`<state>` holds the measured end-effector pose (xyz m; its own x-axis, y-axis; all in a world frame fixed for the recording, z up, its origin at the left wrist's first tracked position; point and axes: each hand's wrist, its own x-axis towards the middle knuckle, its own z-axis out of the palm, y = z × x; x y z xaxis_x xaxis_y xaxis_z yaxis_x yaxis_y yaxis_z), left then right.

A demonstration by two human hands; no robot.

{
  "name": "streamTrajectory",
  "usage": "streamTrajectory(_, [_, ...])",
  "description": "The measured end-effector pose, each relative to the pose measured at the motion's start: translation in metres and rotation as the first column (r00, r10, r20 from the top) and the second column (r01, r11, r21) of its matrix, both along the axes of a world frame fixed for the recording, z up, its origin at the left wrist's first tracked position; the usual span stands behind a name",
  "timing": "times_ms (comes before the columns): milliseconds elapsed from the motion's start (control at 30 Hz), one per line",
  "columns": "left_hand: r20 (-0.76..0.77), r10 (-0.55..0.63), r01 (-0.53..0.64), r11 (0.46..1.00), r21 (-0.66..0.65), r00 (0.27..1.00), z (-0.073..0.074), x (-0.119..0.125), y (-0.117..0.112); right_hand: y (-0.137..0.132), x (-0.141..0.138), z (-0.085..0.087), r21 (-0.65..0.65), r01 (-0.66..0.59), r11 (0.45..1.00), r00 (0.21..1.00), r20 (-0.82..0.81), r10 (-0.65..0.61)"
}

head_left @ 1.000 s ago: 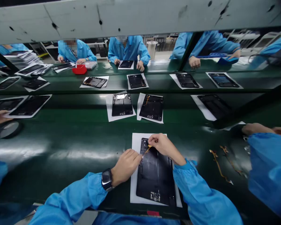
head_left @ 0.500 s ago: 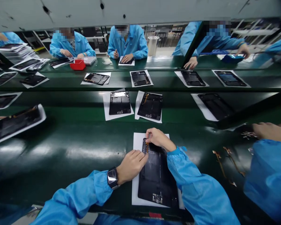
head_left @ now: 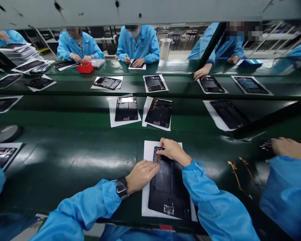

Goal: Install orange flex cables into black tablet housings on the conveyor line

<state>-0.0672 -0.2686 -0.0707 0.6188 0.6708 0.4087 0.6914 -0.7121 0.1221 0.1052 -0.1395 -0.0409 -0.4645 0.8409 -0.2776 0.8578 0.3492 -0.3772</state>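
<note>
A black tablet housing (head_left: 163, 190) lies on a white sheet (head_left: 145, 197) in front of me, its open inner side facing up. Near its top left runs an orange flex cable (head_left: 159, 158). My right hand (head_left: 172, 150) pinches the cable's upper part at the housing's top edge. From the left, my left hand (head_left: 143, 174) reaches in with its fingers closed at the cable's lower end. Its fingertips are partly hidden, but they meet the cable there. Small circuit parts (head_left: 168, 210) show at the housing's bottom edge.
Two loose flex cables (head_left: 237, 175) lie on the green bench to my right, beside a co-worker's hand (head_left: 288, 147). More tablet housings (head_left: 126, 108) on white sheets line the belt ahead. A round roll (head_left: 7, 134) sits at left. Co-workers sit opposite, near a red bin (head_left: 85, 68).
Both my hands stay at the cable with only slight shifts. At left, the housing a co-worker held up is gone from the air; another lies on the bench there. The view has shifted slightly.
</note>
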Motion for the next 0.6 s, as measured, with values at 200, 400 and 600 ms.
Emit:
streamTrajectory(200, [0.010,0.001,-0.001,1.000,0.004,1.000,-0.002,0.000,0.000,-0.011,0.004,-0.003,0.080,-0.078,0.994,0.997,-0.013,0.079])
streamTrajectory(400, [0.036,0.026,-0.027,0.999,0.028,0.999,-0.001,0.001,-0.001,-0.012,0.006,-0.011,0.152,-0.071,0.986,0.997,-0.031,0.077])
streamTrajectory(600, [0.088,0.009,-0.018,0.995,0.097,0.996,-0.005,0.003,-0.001,-0.016,0.009,-0.015,0.202,-0.052,0.978,0.998,-0.036,0.060])
